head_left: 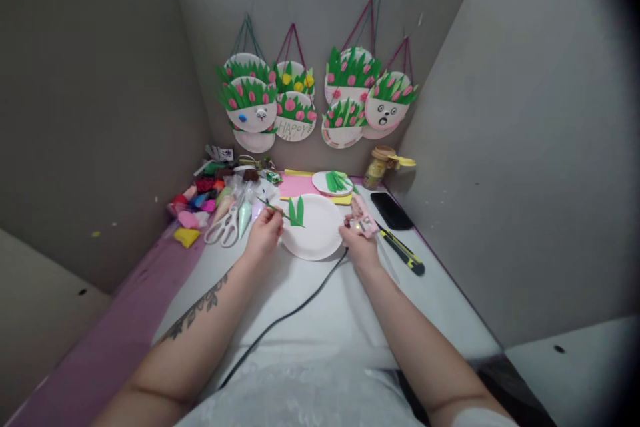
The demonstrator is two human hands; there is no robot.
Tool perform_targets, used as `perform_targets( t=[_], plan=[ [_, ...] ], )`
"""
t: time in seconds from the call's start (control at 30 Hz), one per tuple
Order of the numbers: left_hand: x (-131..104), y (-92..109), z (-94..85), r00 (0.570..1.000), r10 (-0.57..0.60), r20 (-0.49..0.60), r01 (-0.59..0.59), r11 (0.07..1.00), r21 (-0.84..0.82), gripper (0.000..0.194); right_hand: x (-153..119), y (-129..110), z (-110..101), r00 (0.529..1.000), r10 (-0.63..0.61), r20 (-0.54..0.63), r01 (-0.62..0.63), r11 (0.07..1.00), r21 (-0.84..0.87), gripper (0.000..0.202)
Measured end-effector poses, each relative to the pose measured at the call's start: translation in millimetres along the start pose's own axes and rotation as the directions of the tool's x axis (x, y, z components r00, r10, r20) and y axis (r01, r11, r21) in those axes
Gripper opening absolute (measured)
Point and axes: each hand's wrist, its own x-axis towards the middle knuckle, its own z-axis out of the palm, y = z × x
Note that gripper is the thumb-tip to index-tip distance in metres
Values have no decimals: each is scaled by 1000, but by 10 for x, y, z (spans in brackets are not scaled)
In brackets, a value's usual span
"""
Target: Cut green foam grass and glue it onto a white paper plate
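Note:
A white paper plate [320,240] lies on the white work surface, with two green paper leaves [296,211] standing out on its upper left part. My left hand [269,223] pinches a narrow green paper leaf [294,219] whose tip reaches over the plate. At the plate's right edge, my right hand [357,240] is closed around a pink hot glue gun [365,217], partly hidden by the fingers. From beneath that hand a black cord [300,308] runs down toward my lap. Behind the plate, a smaller white plate [319,181] holds a pile of green paper leaves [338,181].
White scissors [229,227] and bags of coloured clay [189,219] lie at left. A black-and-yellow utility knife [404,251], a phone [391,211] and a jar [376,170] are at right. Finished plate pockets [255,107] hang on the grey partition ahead.

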Motion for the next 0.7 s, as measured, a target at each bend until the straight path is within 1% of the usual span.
perform_targets(
  t=[0.07,0.13,0.17,0.23,0.37,0.47,0.53,0.6,0.7],
  plan=[
    [16,33,-34,984,176,-25,-172,979,107,18,-37,-37,-23,997,-73,6,73,997,-7,41],
    [19,59,-65,948,316,-18,-304,925,229,14,-85,-80,-25,994,-111,18,111,994,-16,42],
    [14,70,-76,932,363,-6,-347,896,278,13,-108,-102,-21,992,-120,22,121,992,-19,42],
    [-6,82,-82,910,415,19,-396,852,342,11,-146,-143,-10,991,-130,26,130,991,-17,44],
    [-63,72,-63,904,424,64,-409,809,423,9,-182,-199,-1,987,-157,35,156,988,9,46],
    [-99,56,-54,899,426,96,-418,774,476,9,-191,-214,-8,987,-158,39,159,987,-12,45],
    [-115,57,-55,899,422,116,-422,765,487,10,-195,-215,-12,988,-150,45,151,988,-18,49],
    [-123,72,-59,904,414,107,-411,774,481,12,-202,-215,-12,987,-148,57,149,989,-17,52],
    [-110,121,-71,914,405,32,-375,811,450,15,-213,-214,-8,984,-166,70,167,986,-14,53]
  ],
)
